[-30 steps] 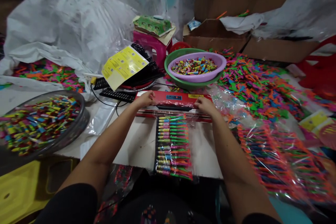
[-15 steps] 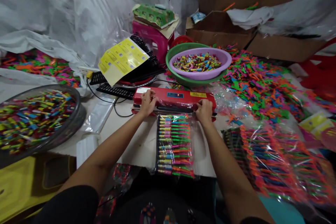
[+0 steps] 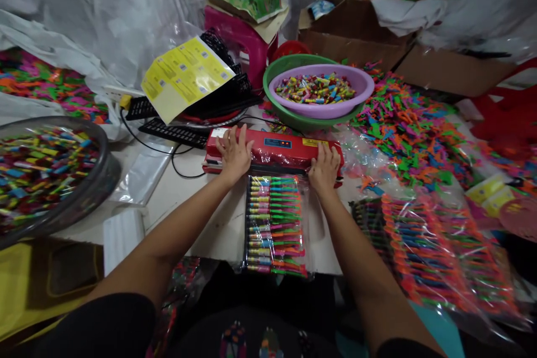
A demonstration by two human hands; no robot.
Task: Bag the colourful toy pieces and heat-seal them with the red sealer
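Red machine, multicoloured packet, lilac basin, green basin, yellow-blocked cream sheet

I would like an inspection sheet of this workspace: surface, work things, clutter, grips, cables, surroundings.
Surface: white table, with dark marks.
Work things: red machine; clear bag of colourful sticks lies flat, its far end at the machine's front.
Clutter: plastic pieces heaped at right, filled bags nearer; purple bowl inside green bowl; filled grey basin at left.
Grips: left hand and right hand, both open, rest on the machine's top.
Cables: black cable curls on the table beside the machine's left end.
Surroundings: cardboard box, pink stool and white sheet at the back.
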